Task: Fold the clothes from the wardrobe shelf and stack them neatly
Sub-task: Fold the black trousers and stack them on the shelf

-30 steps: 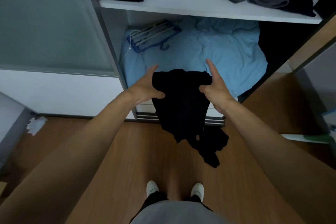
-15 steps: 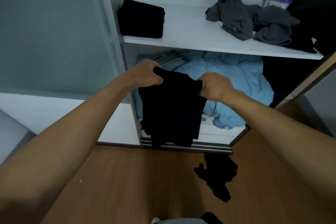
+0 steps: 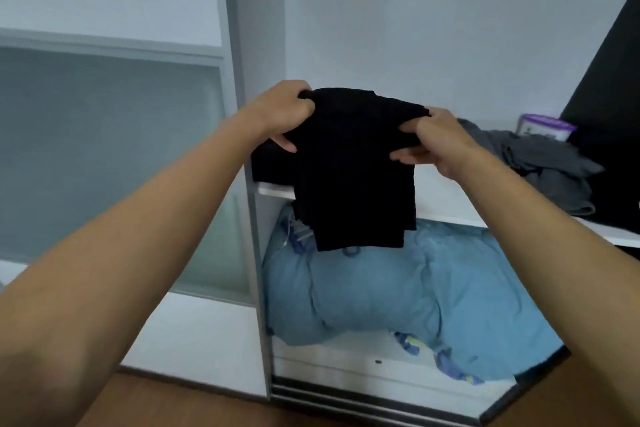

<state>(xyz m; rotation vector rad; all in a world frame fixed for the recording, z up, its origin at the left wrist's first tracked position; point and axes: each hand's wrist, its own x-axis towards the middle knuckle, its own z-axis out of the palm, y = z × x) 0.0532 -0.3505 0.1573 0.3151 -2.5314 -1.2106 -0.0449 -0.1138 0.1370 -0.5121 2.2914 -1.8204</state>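
A folded black garment (image 3: 353, 170) hangs in front of the wardrobe shelf (image 3: 446, 189), held at shelf height. My left hand (image 3: 284, 114) grips its upper left corner and my right hand (image 3: 433, 142) grips its upper right edge. Behind the garment, at the shelf's left end, a folded black stack (image 3: 268, 166) is partly hidden. A crumpled pile of grey clothes (image 3: 540, 166) lies on the right of the shelf.
A purple-and-white packet (image 3: 545, 126) stands behind the grey pile. Below the shelf lies a blue duvet (image 3: 398, 291) with hangers partly hidden on it. A frosted sliding door (image 3: 110, 156) is on the left, a dark panel (image 3: 609, 80) on the right, wooden floor (image 3: 207, 406) below.
Both hands have lifted the black garment from waist height up to the shelf. The view has tilted upward, so the floor, my feet and the black item on the floor have left the frame.
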